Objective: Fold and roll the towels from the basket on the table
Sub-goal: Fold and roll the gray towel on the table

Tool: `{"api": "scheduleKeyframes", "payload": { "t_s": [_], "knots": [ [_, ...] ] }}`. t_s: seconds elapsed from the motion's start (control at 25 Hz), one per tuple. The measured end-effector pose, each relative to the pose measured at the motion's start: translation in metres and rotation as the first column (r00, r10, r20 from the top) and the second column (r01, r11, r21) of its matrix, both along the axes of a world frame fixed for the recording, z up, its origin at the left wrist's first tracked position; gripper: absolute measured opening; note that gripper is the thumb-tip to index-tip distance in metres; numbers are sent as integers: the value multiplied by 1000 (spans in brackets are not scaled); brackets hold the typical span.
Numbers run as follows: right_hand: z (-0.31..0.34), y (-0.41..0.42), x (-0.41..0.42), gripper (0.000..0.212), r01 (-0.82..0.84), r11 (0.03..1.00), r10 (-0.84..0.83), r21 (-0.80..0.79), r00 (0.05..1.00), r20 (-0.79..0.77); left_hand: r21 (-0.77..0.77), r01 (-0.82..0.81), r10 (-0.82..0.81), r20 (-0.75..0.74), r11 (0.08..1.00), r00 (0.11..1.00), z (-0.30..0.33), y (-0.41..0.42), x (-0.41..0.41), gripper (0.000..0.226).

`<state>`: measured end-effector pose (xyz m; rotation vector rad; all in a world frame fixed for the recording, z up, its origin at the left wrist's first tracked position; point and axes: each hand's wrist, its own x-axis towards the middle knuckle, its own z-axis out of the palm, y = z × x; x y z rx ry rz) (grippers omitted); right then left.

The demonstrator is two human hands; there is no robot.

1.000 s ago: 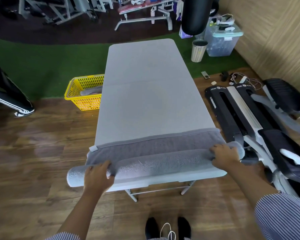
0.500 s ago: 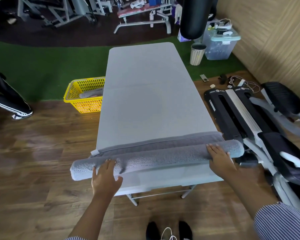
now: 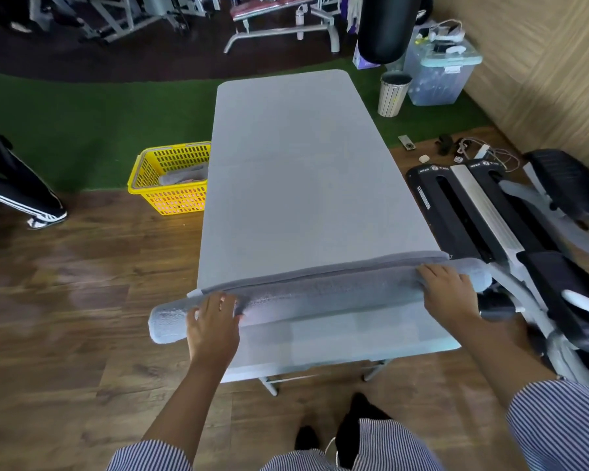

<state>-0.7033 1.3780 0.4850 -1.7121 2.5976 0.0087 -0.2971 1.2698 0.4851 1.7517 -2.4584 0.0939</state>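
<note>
fingers [image 3: 230, 302] flat, pressing towel [image 3: 320, 295] | grey; long tight roll; thin strip unrolled

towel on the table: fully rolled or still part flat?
Part flat. The grey towel is mostly a roll; a narrow flat strip lies beyond it on the table.

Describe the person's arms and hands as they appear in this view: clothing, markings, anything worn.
Both forearms are bare from the elbow down. The upper arms carry short sleeves of thin blue-and-white vertical stripes, and the same striped cloth shows at the lower edge of the view. The left hand and the right hand wear no gloves; no watch or bracelet shows at either wrist. Any ring on the fingers is too blurred to tell.
</note>
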Motion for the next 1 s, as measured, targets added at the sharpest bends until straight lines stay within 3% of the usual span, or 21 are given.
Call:
{"api": "scheduleKeyframes", "payload": {
  "t_s": [0.12,0.36,0.56,0.64,0.76,1.0],
  "knots": [
    [-1,-14,-7,47,-12,1000,11,-29,1000,-13,-48,-11,11,-9,999,1000,-7,-6,-6,30],
    [1,-57,-25,44,-34,999,41,-43,982,186,-121,-34,11,-184,992,983,-12,-32,-18,10],
    [0,-81,-39,33,-142,990,138,-14,926,351,88,88,-71,-179,992,981,-12,-50,1,49],
    [5,-84,-44,46,-249,962,186,115,900,395,138,162,-138,-165,977,977,-14,-57,11,61],
    [15,-92,-47,59,-327,890,185,318,897,402,97,230,-225,-59,968,972,-11,-66,25,79],
    [23,-134,-27,33,-341,859,244,382,929,279,98,416,-408,-91,904,908,1,-119,33,57]
  ]
}}
